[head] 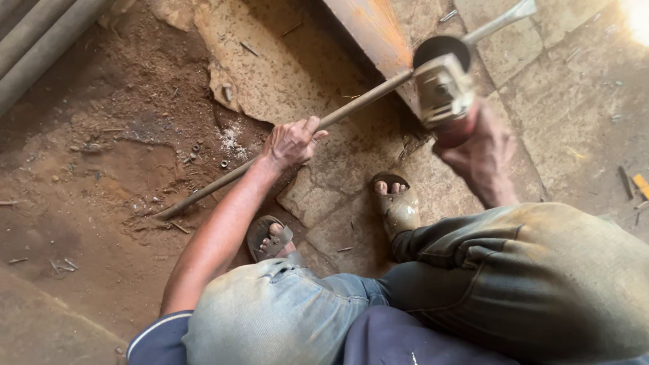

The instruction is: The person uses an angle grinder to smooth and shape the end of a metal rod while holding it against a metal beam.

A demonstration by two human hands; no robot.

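I am squatting on a dirt and stone floor. My left hand (pixel 291 142) presses down on a long thin steel rod (pixel 209 186) that runs from the lower left up to a flattened tip at the upper right. My right hand (pixel 481 154) grips an angle grinder (pixel 443 84) with a red body, its disc guard sitting over the rod where it crosses an orange-rusted steel beam (pixel 368 30). A few sparks and an orange glow show on the beam beside the disc.
My sandalled feet (pixel 399 203) rest on cracked stone slabs (pixel 318 196) below the rod. Loose nuts and metal scraps (pixel 196 154) lie in the brown dirt at left. Grey pipes (pixel 27 40) fill the upper left corner. Bright light glares at the upper right.
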